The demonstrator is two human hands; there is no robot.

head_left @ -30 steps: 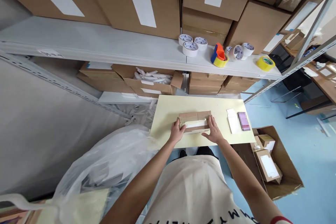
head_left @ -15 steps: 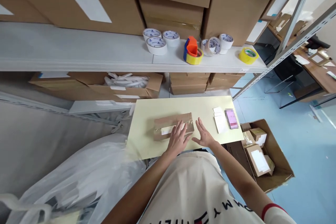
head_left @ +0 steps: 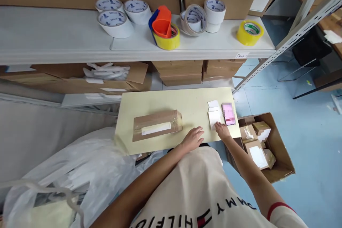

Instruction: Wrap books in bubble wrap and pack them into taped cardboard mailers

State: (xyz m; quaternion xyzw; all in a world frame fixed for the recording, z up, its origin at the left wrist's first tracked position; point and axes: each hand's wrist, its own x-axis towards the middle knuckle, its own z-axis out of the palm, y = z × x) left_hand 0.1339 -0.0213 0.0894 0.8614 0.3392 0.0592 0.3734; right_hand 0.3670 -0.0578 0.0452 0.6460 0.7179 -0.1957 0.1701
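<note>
A long brown cardboard box (head_left: 157, 115), taped and with a white label strip (head_left: 156, 128) on it, lies on the pale yellow board (head_left: 192, 103). My left hand (head_left: 192, 138) rests by the board's front edge, right of the box and apart from it. Its fingers are stretched out and hold nothing. My right hand (head_left: 222, 130) is at the lower corner of several white paper labels (head_left: 214, 119), fingertips closed on the nearest one. Just beyond that hand lies a pink, pixelated phone-like object (head_left: 228, 113).
Tape rolls (head_left: 114, 23) and an orange and blue tape dispenser (head_left: 162, 25) stand on the shelf (head_left: 80, 39) above the board. An open carton (head_left: 281, 149) with small boxes sits at the right on the floor. Translucent plastic bags (head_left: 88, 171) bulge at the left.
My left hand has left the box and moved right, nearer the board's front edge. My right hand has shifted right onto the white labels. The view has moved closer to the shelf.
</note>
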